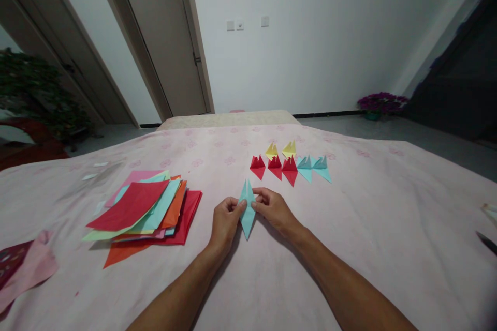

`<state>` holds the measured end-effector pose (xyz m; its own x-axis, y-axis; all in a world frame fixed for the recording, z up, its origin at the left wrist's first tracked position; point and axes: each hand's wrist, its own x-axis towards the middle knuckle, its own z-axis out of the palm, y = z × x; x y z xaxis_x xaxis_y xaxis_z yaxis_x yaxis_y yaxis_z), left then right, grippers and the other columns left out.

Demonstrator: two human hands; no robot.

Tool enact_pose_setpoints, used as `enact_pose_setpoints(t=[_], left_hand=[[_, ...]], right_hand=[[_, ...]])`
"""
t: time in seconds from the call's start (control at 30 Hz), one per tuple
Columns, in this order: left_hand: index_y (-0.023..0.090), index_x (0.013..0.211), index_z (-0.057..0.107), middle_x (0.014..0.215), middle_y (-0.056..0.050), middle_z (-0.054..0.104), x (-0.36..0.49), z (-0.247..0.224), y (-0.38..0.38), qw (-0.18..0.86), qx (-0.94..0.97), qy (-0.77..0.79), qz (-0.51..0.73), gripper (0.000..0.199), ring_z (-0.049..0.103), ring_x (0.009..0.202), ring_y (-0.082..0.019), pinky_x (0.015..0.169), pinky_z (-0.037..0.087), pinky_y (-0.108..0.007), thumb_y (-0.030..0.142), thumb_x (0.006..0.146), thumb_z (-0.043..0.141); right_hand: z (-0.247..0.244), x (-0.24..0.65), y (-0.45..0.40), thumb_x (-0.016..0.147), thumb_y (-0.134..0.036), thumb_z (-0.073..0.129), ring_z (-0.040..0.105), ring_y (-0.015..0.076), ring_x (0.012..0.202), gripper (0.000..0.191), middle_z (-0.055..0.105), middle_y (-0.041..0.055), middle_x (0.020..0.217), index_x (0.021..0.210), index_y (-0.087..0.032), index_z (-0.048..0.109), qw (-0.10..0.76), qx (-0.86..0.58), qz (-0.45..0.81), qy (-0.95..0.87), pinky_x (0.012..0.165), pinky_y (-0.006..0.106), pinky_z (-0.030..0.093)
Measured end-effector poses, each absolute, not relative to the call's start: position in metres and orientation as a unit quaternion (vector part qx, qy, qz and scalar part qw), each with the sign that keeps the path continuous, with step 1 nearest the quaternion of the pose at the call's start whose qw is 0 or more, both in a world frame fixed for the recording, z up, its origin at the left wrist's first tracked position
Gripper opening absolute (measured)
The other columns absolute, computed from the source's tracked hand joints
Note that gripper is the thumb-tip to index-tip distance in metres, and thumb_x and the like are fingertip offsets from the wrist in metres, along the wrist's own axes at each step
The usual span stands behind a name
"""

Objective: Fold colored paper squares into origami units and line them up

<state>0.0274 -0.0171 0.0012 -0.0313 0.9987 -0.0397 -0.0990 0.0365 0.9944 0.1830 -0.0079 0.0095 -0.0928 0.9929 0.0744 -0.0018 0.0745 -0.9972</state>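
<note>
Between my hands is a light blue folded paper point(247, 217), a long narrow diamond with a split at its far tip. My left hand point(225, 220) pinches its left edge, thumb on top. From the right, my right hand point(275, 210) grips the other edge with thumb and fingertips. The fingers beneath the paper are hidden. Beyond my right hand stand several small folded paper figures: red ones point(275, 166), yellow ones point(289, 150) and light blue ones point(305, 167).
A loose stack of coloured paper sheets point(132, 207) lies left of my hands. The table has a pink patterned cloth point(349, 269). At the far left lies a pink cloth-like piece point(34, 269) on a dark red item. A dark pointed object point(487, 242) sits at the right edge.
</note>
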Motion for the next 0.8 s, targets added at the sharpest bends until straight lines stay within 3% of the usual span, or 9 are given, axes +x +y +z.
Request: enact_pose_setpoints(t=[0.13, 0.33, 0.43, 0.57, 0.7, 0.8], left_hand=[[0.018, 0.064, 0.065, 0.058, 0.001, 0.060, 0.020, 0.002, -0.013, 0.431, 0.542, 0.541, 0.478, 0.033, 0.050, 0.054, -0.015, 0.053, 0.030, -0.024, 0.049, 0.074, 0.071], [0.023, 0.069, 0.065, 0.063, 0.001, 0.062, 0.014, 0.006, -0.017, 0.267, 0.648, 0.598, 0.388, 0.014, 0.054, 0.061, -0.017, 0.057, 0.026, -0.025, 0.034, 0.073, 0.072], [0.023, 0.090, 0.065, 0.083, -0.002, 0.066, 0.015, 0.005, -0.020, 0.187, 0.691, 0.586, 0.380, 0.019, 0.060, 0.080, -0.022, 0.068, 0.037, -0.028, 0.025, 0.073, 0.073], [0.021, 0.110, 0.063, 0.112, -0.010, 0.066, 0.016, -0.002, -0.019, 0.121, 0.762, 0.521, 0.364, 0.031, 0.059, 0.106, -0.027, 0.092, 0.045, -0.041, 0.016, 0.079, 0.066], [0.021, 0.122, 0.062, 0.131, -0.013, 0.062, 0.017, -0.017, -0.014, 0.130, 0.811, 0.450, 0.352, 0.035, 0.053, 0.126, -0.028, 0.107, 0.040, -0.047, 0.013, 0.089, 0.054], [0.023, 0.132, 0.057, 0.140, -0.012, 0.056, 0.018, -0.025, -0.011, 0.138, 0.840, 0.418, 0.317, 0.041, 0.045, 0.137, -0.026, 0.113, 0.035, -0.050, 0.014, 0.094, 0.044]], right_hand=[[0.002, 0.183, -0.007, 0.071, -0.018, 0.060, 0.049, 0.0111, 0.057, 0.042, 0.053, -0.0062, 0.063, 0.113, -0.014, 0.063, 0.470, -0.512, 0.439, -0.570, 0.055, 0.023, 0.037], [0.007, 0.181, -0.013, 0.079, -0.012, 0.055, 0.059, 0.0155, 0.069, 0.046, 0.063, -0.0004, 0.074, 0.125, -0.019, 0.058, 0.349, -0.608, 0.243, -0.670, 0.065, 0.026, 0.038], [0.008, 0.178, -0.015, 0.082, -0.014, 0.055, 0.061, 0.0183, 0.073, 0.049, 0.066, 0.0028, 0.080, 0.130, -0.018, 0.054, 0.305, -0.630, 0.203, -0.684, 0.066, 0.027, 0.038], [0.002, 0.175, -0.015, 0.085, -0.018, 0.055, 0.063, 0.0216, 0.083, 0.050, 0.069, 0.0070, 0.093, 0.135, -0.018, 0.049, 0.278, -0.629, 0.164, -0.707, 0.072, 0.030, 0.041], [-0.002, 0.177, -0.017, 0.084, -0.021, 0.059, 0.060, 0.0225, 0.096, 0.040, 0.066, 0.0092, 0.109, 0.124, -0.019, 0.053, 0.299, -0.620, 0.108, -0.718, 0.081, 0.032, 0.041], [0.000, 0.180, -0.019, 0.085, -0.022, 0.060, 0.057, 0.0207, 0.091, 0.020, 0.066, 0.0058, 0.101, 0.104, -0.021, 0.057, 0.307, -0.622, 0.085, -0.715, 0.077, 0.030, 0.040]])
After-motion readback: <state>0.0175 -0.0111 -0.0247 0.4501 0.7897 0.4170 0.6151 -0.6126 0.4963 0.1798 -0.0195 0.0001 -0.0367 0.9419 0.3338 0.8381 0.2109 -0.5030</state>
